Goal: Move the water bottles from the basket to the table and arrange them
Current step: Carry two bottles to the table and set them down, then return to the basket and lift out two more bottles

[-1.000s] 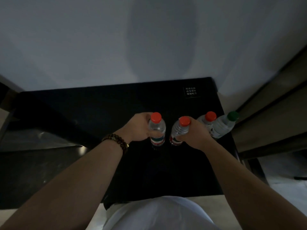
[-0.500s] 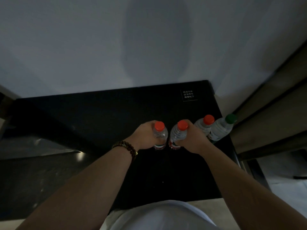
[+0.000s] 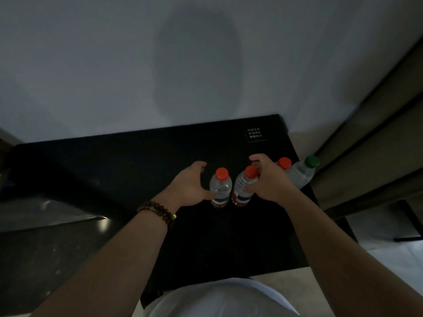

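Releasing the first red-capped bottle (image 3: pixel 220 188) at centre frame, the left hand (image 3: pixel 188 186) had opened, fingers spread, thumb just touching the clear ribbed plastic. The right hand (image 3: pixel 269 183) stayed curled loosely round the second red-capped bottle (image 3: pixel 242 188). Both stood on the glossy black table (image 3: pixel 137 161), extending a row with a third red-capped bottle (image 3: pixel 284 163) and a green-capped bottle (image 3: pixel 301 176) at right, apparently nearly arranged. No basket showed.

Brown bead bracelet (image 3: pixel 158 211) on left wrist; white shirt (image 3: pixel 219 298)
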### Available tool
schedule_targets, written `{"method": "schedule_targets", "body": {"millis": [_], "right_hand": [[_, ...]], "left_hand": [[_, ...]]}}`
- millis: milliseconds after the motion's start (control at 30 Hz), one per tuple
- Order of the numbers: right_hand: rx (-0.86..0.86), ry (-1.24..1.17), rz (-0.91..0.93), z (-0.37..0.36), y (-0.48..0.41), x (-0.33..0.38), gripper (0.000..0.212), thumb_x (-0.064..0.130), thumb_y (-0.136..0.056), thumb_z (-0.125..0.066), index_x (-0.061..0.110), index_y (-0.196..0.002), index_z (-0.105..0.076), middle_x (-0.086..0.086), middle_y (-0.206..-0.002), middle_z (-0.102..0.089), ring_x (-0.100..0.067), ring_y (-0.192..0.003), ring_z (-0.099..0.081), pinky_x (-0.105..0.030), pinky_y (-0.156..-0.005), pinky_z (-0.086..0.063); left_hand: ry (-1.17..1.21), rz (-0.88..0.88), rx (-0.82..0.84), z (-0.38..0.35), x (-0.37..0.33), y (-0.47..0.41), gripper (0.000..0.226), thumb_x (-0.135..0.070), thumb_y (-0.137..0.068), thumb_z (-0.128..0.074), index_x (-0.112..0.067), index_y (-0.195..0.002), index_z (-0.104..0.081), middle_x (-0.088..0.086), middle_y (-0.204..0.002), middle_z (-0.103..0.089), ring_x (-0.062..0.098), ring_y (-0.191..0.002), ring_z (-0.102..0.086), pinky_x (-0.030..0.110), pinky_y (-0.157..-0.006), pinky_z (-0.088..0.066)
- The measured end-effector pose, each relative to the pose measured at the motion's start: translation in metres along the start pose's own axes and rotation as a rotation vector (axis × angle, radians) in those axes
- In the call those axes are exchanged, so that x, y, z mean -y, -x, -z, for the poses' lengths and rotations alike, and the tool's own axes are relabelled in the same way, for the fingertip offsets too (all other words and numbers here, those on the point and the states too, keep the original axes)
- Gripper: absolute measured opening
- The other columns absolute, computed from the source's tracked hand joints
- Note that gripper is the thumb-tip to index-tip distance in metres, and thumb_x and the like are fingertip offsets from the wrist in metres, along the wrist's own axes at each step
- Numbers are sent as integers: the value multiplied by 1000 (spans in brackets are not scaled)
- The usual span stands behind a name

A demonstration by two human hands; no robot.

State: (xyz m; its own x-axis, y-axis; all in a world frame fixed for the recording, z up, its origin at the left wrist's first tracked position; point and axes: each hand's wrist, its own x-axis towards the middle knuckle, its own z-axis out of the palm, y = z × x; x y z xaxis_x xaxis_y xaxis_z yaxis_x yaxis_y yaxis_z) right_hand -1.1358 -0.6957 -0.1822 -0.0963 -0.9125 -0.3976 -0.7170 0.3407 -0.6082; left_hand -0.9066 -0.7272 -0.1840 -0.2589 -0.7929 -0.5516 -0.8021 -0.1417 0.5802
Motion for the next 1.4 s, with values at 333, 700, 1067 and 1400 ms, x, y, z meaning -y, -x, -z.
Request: {"method": "schedule_targets", "body": {"millis": [333,700,1067,1400], "right_hand": [[-55,250,15,-15,60,98,100,19,-83,-83,25,-161,-21,-10,-157,-38,-29,-144,-39,-44,-115,-41],[-34,411,98,-148,96,228,96,47,-90,-73,31,-162,-13,2,-170,-20,-22,-157,-13,-49,-126,-22],[124,567,242,-233,105,299,92,48,-92,-69,30,-163,-13,1,-169,-22,-21,-157,-17,-47,-126,-24],[417,541,586,-312,118,354,85,45,-94,-69,29,-162,-20,3,-165,-31,-16,-151,-31,-42,-119,-37]], "left_hand": [[-197,-43,-247,83,50,87,104,-38,-86,-81,-26,-164,-12,7,-168,-21,26,-148,-35,41,-121,-34],[-278,34,-158,142,189,154,99,-46,-88,-76,-21,-162,-15,7,-166,-23,27,-144,-41,43,-115,-43],[-222,202,-265,160,272,210,92,-49,-90,-73,-19,-160,-22,7,-161,-29,28,-138,-47,43,-111,-46],[-138,555,-415,140,338,315,78,-51,-91,-69,-20,-154,-34,6,-154,-39,29,-132,-53,45,-104,-50]]}}
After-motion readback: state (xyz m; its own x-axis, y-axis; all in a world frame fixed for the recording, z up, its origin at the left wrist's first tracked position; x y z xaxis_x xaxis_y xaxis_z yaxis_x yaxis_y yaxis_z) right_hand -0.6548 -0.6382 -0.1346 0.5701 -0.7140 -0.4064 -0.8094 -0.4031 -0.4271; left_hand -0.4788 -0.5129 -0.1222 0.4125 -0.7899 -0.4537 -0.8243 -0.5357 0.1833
